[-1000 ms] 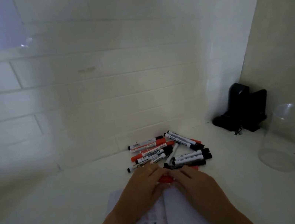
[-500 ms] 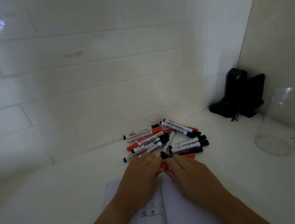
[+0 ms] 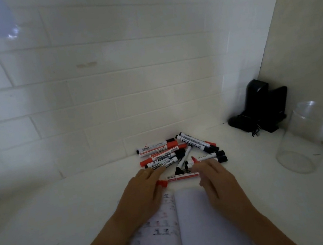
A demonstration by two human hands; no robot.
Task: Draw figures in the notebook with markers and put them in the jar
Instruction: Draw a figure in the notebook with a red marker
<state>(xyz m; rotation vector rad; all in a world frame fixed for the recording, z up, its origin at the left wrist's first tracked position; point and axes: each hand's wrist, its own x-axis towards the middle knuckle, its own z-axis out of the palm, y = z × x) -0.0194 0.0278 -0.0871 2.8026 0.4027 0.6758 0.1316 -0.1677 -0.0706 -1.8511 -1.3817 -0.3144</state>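
Since half a second ago, both hands have drawn apart, exposing a red marker (image 3: pixel 181 177) that was mostly covered between them. It lies crosswise on the table (image 3: pixel 44 217) just beyond the top edge of the notebook (image 3: pixel 205 222): white barrel with a red band and printed label, red cap at its left end. The left hand (image 3: pixel 145 195) holds the capped end, fingers curled over it. The right hand (image 3: pixel 215 179) sits at the opposite end with fingers bent; whether it grips the barrel cannot be told. A small red piece (image 3: pixel 194 159) shows at its fingertips, unidentifiable.

The notebook lies open under both wrists; its left page carries rows of small black and red figures, its right page appears blank. Directly behind the held marker sits the marker pile (image 3: pixel 178 151), black-capped and red-capped pens crossing one another against the tiled wall (image 3: pixel 108 88). A clear jar (image 3: pixel 308 138) stands well to the right, near the side wall, nothing visible inside. A black device (image 3: pixel 260 107) occupies the corner behind it.
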